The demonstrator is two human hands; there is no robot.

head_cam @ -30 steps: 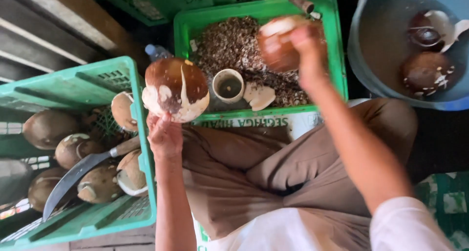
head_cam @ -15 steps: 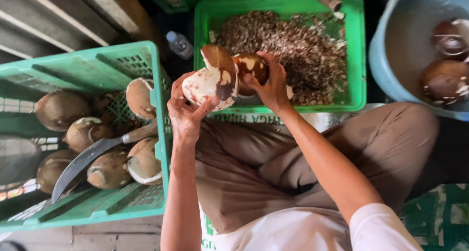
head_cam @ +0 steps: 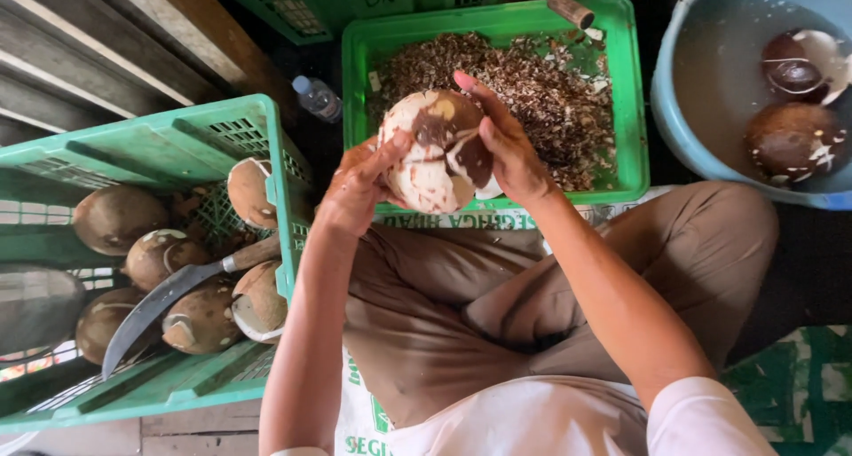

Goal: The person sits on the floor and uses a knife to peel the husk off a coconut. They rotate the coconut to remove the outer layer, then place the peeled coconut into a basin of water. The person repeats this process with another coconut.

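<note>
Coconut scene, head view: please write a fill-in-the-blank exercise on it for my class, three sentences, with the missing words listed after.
1. Both hands, the left hand and the right hand, hold one partly peeled ____.
2. The curved knife lies on coconuts in the ____ crate at the person's left.
3. Two dark coconuts sit in the ____ tub.

Missing words: coconut; green; blue

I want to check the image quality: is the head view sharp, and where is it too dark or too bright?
Head view: the coconut and both hands, left hand and right hand, look sharp; daylight is even; the gap behind the green crates is deep shadow; the curved knife blade reflects mildly.
</note>
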